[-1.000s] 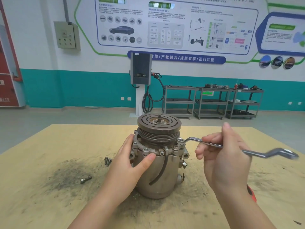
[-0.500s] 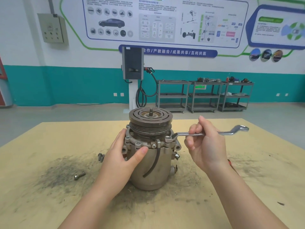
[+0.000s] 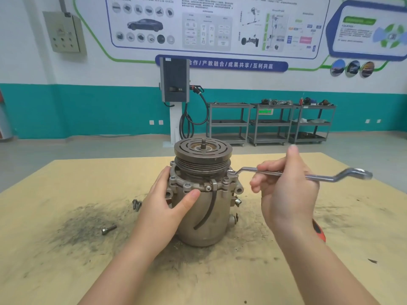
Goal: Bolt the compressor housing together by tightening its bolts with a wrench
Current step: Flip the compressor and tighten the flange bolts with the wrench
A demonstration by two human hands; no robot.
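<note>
Mid-tightening here: compressor housing (image 3: 203,208) stands upright mid-desk (image 3: 66,271), left hand (image 3: 169,208) wrapped round its side, right hand (image 3: 286,194) gripping the wrench (image 3: 317,176), ring end on a right-side flange bolt (image 3: 230,172). Next probably another swing, bracing hard.

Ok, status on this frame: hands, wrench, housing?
Left hand steadying compressor housing. Right hand holds wrench, ring end on a flange bolt. Loose bolts on table, nothing blocking.
</note>
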